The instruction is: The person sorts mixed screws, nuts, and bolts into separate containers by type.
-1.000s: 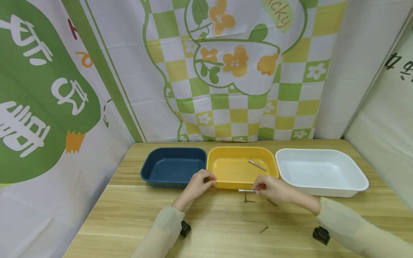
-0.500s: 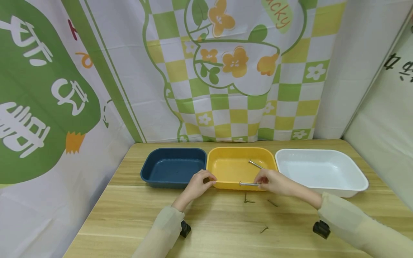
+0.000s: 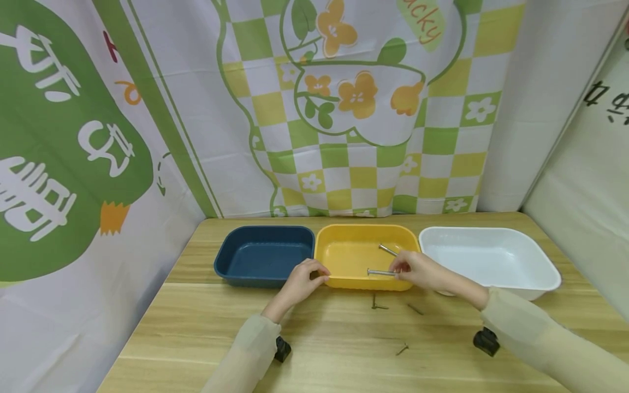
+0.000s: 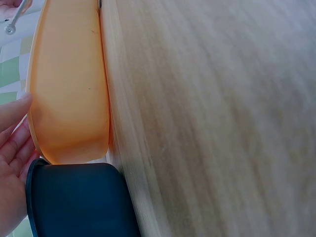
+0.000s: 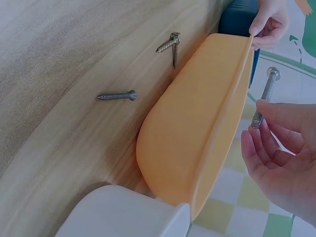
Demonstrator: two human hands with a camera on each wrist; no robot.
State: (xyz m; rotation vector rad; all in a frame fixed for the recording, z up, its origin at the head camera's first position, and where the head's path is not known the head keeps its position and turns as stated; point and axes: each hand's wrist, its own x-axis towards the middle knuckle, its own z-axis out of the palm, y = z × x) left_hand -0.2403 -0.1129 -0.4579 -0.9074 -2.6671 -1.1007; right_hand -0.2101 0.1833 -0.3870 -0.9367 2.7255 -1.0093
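Through the head camera I see the right hand (image 3: 416, 268), which a second ago was in front of the yellow tray (image 3: 363, 284), now raised and farther back, over the tray's opening, carrying a silver bolt (image 3: 380, 272). Thumb and fingers pinch the bolt's threaded end; its head points left, and it hangs clear of the rim. I judge that the bolt has reached the tray but has not been let go. The left hand (image 3: 306, 275) has stayed put, thumb and fingers clamped on the tray's near left rim. A second bolt (image 3: 388, 249) lies inside, partly hidden by the right hand. A blue tray (image 3: 253, 281) stands left, a white tray (image 3: 521, 292) right. On the tabletop (image 3: 334, 349) lie a pair of screws (image 5: 169, 44), a single screw (image 5: 117, 96) and, nearer the person, a small piece (image 3: 402, 348), probably another screw, too small to be sure.
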